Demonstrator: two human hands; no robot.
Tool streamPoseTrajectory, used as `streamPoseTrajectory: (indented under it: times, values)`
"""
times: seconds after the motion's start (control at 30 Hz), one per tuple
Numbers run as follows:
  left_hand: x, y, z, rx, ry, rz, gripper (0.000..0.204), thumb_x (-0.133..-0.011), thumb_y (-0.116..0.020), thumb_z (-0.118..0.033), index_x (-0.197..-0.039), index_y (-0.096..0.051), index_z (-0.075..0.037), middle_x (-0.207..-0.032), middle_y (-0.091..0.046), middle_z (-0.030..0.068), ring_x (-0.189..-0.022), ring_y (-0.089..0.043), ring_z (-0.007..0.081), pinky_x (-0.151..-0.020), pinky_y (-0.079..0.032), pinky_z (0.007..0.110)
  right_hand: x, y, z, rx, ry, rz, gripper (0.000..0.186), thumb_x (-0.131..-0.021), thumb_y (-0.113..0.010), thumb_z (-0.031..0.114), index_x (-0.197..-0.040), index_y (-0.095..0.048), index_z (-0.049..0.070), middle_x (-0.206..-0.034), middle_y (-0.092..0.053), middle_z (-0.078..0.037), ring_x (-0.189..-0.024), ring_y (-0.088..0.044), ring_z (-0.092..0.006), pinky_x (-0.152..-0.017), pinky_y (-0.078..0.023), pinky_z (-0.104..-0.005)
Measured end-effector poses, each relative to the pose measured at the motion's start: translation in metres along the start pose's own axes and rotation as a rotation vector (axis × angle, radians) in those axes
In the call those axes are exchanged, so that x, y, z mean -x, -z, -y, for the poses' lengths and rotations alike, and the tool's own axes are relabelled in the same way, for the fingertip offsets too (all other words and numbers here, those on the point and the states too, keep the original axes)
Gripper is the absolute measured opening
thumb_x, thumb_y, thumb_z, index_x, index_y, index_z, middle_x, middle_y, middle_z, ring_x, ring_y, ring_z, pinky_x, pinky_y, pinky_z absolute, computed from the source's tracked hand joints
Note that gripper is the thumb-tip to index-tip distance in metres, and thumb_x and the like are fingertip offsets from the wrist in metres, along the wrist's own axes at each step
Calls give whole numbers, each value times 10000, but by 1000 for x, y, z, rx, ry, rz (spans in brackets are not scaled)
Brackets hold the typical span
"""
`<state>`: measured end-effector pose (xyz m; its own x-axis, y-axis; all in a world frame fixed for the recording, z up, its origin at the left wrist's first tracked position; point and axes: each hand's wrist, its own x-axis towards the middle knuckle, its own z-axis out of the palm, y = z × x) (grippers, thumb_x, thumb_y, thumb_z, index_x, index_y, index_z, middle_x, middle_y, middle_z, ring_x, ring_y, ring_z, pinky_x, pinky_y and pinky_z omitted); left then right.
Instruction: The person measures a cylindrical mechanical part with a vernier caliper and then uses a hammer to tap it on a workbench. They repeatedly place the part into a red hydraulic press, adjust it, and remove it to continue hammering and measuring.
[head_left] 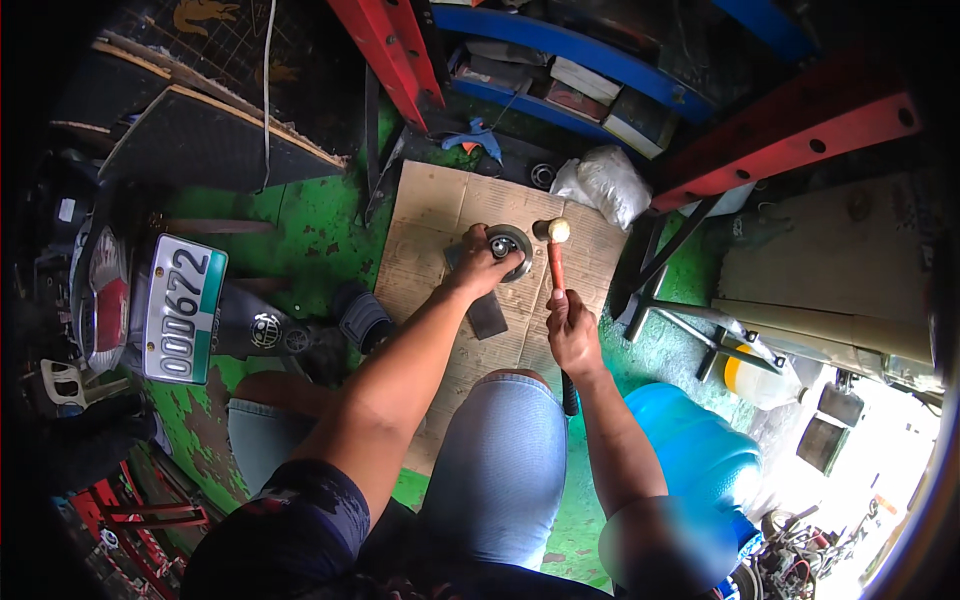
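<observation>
My left hand (pixel 481 266) is wrapped round the edge of a round metal part (pixel 516 243) with a raised rim and a dark hub in its middle. Under that hand a dark flat block (pixel 487 316) lies on a cardboard sheet (pixel 432 210); whether the round part rests on the block is hidden. My right hand (pixel 574 332) grips a mallet (pixel 557 268) by its orange handle, whose black end shows below the fist. The mallet's head, one face pale yellow and the other dark, is just right of the round part, seemingly apart from it.
A blue-and-red metal rack (pixel 580 45) holding boxes stands beyond the cardboard. Near its far edge lie a blue-and-orange object (pixel 477 140) and a white plastic bag (pixel 613 187). A motorcycle with a plate (pixel 185 308) is at left; a turquoise plastic object (pixel 690 445) is at right.
</observation>
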<state>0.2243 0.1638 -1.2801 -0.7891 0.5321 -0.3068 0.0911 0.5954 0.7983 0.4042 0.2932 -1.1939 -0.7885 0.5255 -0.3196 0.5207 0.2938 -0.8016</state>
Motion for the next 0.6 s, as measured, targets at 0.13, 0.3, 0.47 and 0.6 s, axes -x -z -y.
streamPoseTrajectory:
  times: [0.13,0.3,0.47,0.6]
  values:
    - [2,-2,-1,-9,-15,-20,791,-880,-760,-510,-1336,-443,53,-1347,-488,296,-1273,-531,425,-1075,-432,465,-2,-11,-16,89,-75,40,509,-1123,-402,441,-992,-597,-10,-863,-660,-353,-892,-625,-591,-736,-474,-619]
    - [-2,1,11,29,-115,-26,706,-883,-778,-441,-1271,-466,60,-1296,-505,281,-1243,-527,395,-1046,-433,473,6,44,79,-192,119,-87,500,-1136,-390,421,-932,-560,-2,-626,-597,-118,-526,-588,-224,-509,-446,-400]
    - [-1,-5,18,51,-134,-172,710,-836,-821,-422,-1185,-498,104,-1174,-571,316,-1153,-578,440,-994,-464,487,24,53,92,-598,576,-195,539,-1119,-392,488,-938,-551,6,-608,-494,-35,-477,-438,-126,-462,-362,-313]
    - [6,-8,20,71,-69,-195,774,-855,-804,-448,-1284,-476,107,-1239,-554,316,-1193,-556,465,-1038,-448,490,-9,-25,-72,-499,-625,97,530,-1106,-434,513,-972,-590,23,-596,-526,-78,-464,-516,-186,-468,-433,-375]
